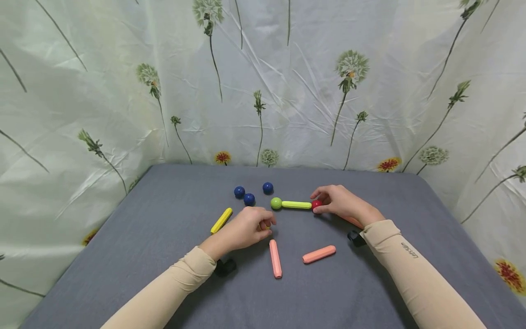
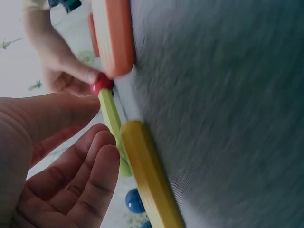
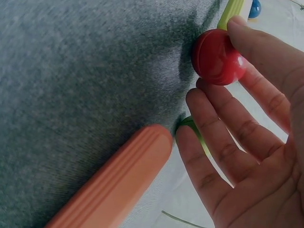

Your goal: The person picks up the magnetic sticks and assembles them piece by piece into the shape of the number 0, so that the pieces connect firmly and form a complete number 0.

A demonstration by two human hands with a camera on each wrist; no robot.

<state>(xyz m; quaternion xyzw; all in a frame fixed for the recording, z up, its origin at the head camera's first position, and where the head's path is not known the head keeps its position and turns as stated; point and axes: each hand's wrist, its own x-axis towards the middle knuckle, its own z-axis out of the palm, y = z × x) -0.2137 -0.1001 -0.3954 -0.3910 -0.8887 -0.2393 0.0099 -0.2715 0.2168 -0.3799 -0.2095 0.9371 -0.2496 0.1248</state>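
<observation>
My right hand (image 1: 339,201) pinches a glossy red ball (image 3: 219,57) between thumb and index finger; its other fingers spread beside the ball. The ball meets one end of a lime-green ribbed rod (image 1: 297,205), and a lime-green ball (image 1: 276,203) sits at the other end. To the left, my left hand (image 1: 248,226) hovers low over the table, fingers loosely bent, nothing held. A yellow rod (image 2: 149,175) lies just past its fingertips in the left wrist view; in the head view the hand mostly covers a bit of yellow.
Several blue balls (image 1: 249,199) lie beyond my left hand, and another yellow rod (image 1: 222,220) is left of it. Two salmon rods (image 1: 276,259) lie nearer me. An orange rod (image 3: 118,183) shows under my right wrist. Behind the grey table (image 1: 135,256) hangs a floral curtain (image 1: 287,82).
</observation>
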